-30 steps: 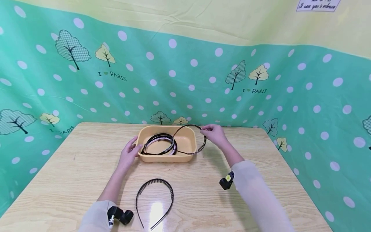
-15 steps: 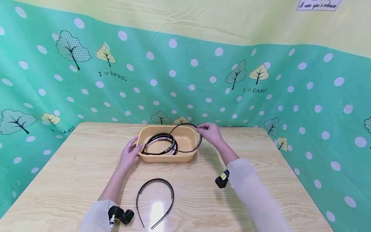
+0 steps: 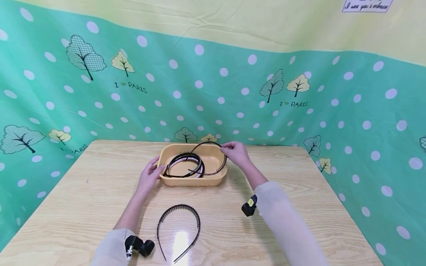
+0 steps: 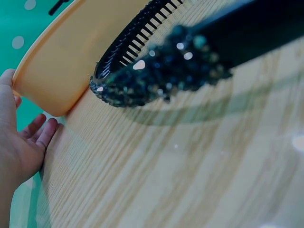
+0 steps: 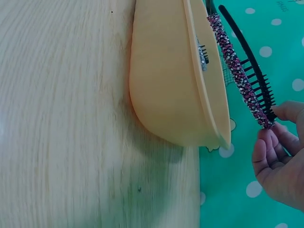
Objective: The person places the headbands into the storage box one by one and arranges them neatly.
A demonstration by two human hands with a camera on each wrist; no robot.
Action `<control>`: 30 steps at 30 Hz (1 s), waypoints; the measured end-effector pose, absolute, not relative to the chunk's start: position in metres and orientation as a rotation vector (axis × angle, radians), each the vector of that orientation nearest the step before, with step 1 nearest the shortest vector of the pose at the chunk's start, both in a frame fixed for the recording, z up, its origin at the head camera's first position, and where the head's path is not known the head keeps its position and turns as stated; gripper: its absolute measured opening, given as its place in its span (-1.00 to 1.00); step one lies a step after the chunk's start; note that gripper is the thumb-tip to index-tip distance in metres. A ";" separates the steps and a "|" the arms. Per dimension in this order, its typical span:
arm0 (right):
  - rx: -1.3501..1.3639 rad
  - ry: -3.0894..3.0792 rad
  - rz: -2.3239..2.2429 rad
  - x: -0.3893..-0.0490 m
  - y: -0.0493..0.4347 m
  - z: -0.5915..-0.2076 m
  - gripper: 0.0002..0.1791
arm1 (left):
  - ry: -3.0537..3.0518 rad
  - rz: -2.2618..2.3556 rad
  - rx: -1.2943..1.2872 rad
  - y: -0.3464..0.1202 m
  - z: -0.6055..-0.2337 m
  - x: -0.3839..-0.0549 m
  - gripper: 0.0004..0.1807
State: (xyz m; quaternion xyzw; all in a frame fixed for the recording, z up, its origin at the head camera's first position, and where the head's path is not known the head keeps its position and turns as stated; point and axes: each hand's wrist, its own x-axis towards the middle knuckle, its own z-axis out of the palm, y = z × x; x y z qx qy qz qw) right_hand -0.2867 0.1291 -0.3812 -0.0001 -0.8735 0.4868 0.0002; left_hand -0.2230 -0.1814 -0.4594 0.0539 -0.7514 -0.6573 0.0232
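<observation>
A yellow plastic box [image 3: 189, 182] sits near the table's back edge. My left hand [image 3: 148, 178] holds its left end, thumb over the rim and fingers outside. My right hand [image 3: 237, 153] pinches a toothed black headband [image 5: 240, 78], its outside covered in pink and silver glitter, above the box's right side. The held headband's lower part reaches inside the rim in the head view. Several headbands [image 3: 183, 154], black and one pale pink, overlap in the box's left half. Another toothed headband [image 4: 156, 78], with dark shiny stones, lies on the table near the left forearm.
The wooden table [image 3: 239, 236] is light-grained. A green and yellow cloth curtain [image 3: 199, 92] with dots and trees hangs right behind the table and along its sides.
My right hand has moved left with the glittery headband, bringing it over the box. My left hand stays on the box's left end, and the headband on the table has not moved.
</observation>
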 end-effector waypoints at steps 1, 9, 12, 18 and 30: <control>0.002 -2.743 1.526 -0.286 0.128 -0.382 -0.72 | -2.322 -2.039 0.165 -0.182 -0.463 -0.225 -0.38; 0.006 -2.743 1.516 -0.285 0.120 -0.384 -0.71 | -2.324 -1.991 0.147 -0.186 -0.480 -0.234 -0.38; 0.001 -2.742 1.521 -0.283 0.117 -0.382 -0.71 | -2.323 -1.987 0.148 -0.186 -0.480 -0.235 -0.38; -0.006 -2.731 1.548 -0.283 0.111 -0.383 -0.72 | -2.335 -1.983 0.167 -0.186 -0.478 -0.233 -0.38; 0.016 -2.683 1.582 -0.283 0.097 -0.387 -0.74 | -2.349 -1.963 0.161 -0.187 -0.480 -0.235 -0.37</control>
